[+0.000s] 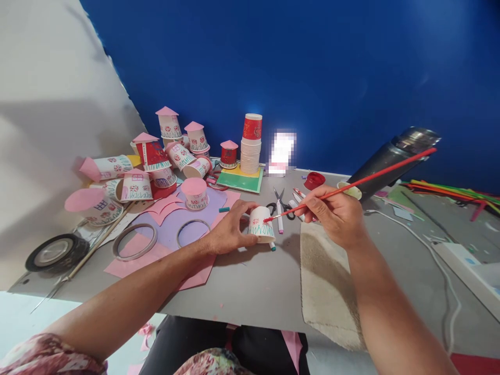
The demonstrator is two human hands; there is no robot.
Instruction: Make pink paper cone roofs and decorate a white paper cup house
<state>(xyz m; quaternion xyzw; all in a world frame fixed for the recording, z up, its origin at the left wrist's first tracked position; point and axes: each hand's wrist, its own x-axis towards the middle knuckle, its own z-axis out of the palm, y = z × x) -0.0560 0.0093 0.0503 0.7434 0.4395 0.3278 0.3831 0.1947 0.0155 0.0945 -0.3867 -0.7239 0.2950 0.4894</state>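
Observation:
My left hand point(230, 227) grips a white paper cup point(259, 216) that is upside down, thumb and fingers around its left side. Green grass-like strokes and a red dotted flower are on the cup's wall. In my right hand point(334, 211) is a red-handled paintbrush point(375, 179), its red-tipped bristles touching or almost touching the cup's front. Black-handled scissors point(278, 195) lie just behind the cup, with a white marker point(280, 217) across them. A small open pot of red paint point(314, 180) stands beyond my right hand.
Decorated cups with pink paper roofs point(146, 151) crowd the left back. A stack of cups point(250, 151) stands on a green-yellow card point(250, 179). Tape rings point(135, 242) rest on coloured paper. A beige cloth point(328, 281), dark flask point(386, 161), white cable point(441, 265) and power strip point(469, 271) occupy the right.

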